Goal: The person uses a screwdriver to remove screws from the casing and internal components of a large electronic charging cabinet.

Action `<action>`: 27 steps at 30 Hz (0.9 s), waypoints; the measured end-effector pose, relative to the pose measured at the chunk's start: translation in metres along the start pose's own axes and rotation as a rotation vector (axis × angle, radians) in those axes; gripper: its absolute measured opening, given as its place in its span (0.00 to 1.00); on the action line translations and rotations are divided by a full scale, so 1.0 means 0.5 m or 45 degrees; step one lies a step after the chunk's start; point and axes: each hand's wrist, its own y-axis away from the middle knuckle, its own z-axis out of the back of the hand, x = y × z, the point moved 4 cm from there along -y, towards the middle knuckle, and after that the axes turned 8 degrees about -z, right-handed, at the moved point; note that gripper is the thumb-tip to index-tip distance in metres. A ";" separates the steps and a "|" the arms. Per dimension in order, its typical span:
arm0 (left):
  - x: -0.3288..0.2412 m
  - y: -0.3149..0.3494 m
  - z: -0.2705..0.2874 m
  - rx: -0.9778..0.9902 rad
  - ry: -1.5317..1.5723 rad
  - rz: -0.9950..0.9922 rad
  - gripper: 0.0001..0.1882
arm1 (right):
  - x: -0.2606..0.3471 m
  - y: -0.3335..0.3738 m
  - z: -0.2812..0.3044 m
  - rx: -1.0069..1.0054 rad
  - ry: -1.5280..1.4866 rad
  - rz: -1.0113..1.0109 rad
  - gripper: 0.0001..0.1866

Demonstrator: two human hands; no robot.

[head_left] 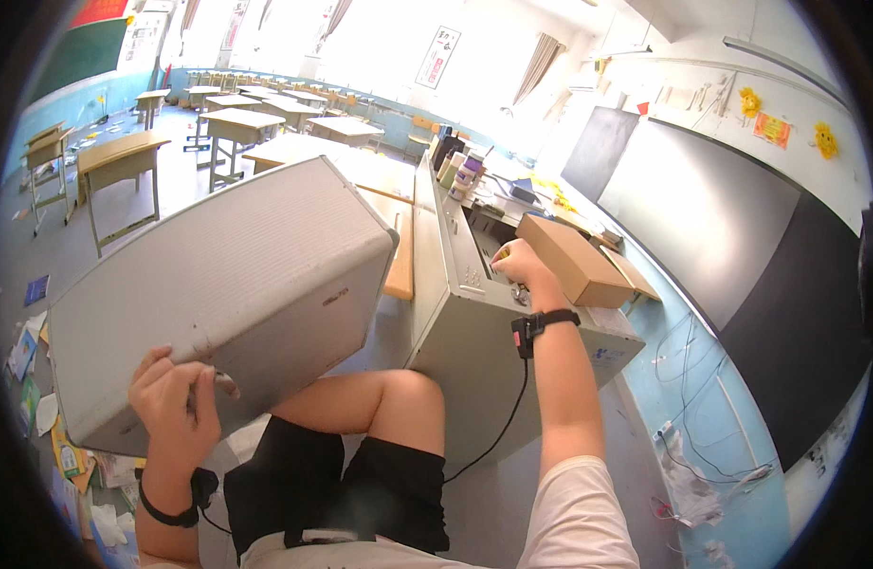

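My left hand (pixel 179 408), fingers curled, is at the near side of a large pale grey box-like case (pixel 218 275) with a ridged face and rounded corners. A small dull piece (pixel 227 384) shows just past its fingertips; what it is I cannot make out. The case slants up beside my bare knee. My right hand (pixel 520 264) reaches over the top of a grey metal lectern cabinet (pixel 493 351), fingers closed in a pinch. A bit of yellow shows at those fingertips, too small to name. Small metal pieces (pixel 520 294) lie on the cabinet top below the hand.
A long brown cardboard box (pixel 574 261) rests on the cabinet, right of my right hand. Bottles (pixel 467 173) stand at its far end. Desks (pixel 122 163) fill the room ahead. Papers and books (pixel 72 455) litter the floor at left. Loose cables (pixel 702 446) hang by the right wall.
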 end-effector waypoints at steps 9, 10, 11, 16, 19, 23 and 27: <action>-0.005 0.000 0.010 0.053 0.041 -0.030 0.06 | -0.021 -0.094 -0.043 0.087 0.241 -0.254 0.09; -0.007 0.000 0.008 0.057 0.051 -0.049 0.06 | -0.030 -0.099 -0.048 0.108 0.253 -0.278 0.06; -0.004 0.001 0.007 0.061 0.045 -0.036 0.06 | -0.029 -0.102 -0.058 0.127 0.259 -0.300 0.05; -0.002 0.002 0.010 0.052 0.031 -0.041 0.05 | -0.019 -0.102 -0.080 0.152 0.189 -0.275 0.06; -0.009 0.000 0.009 0.047 0.054 -0.060 0.05 | -0.023 -0.105 -0.076 0.175 0.217 -0.249 0.07; -0.006 0.000 0.010 0.044 0.055 -0.042 0.05 | -0.022 -0.100 -0.077 0.160 0.193 -0.259 0.08; -0.010 -0.002 0.011 0.042 0.047 -0.054 0.06 | -0.024 -0.093 -0.074 0.148 0.169 -0.262 0.09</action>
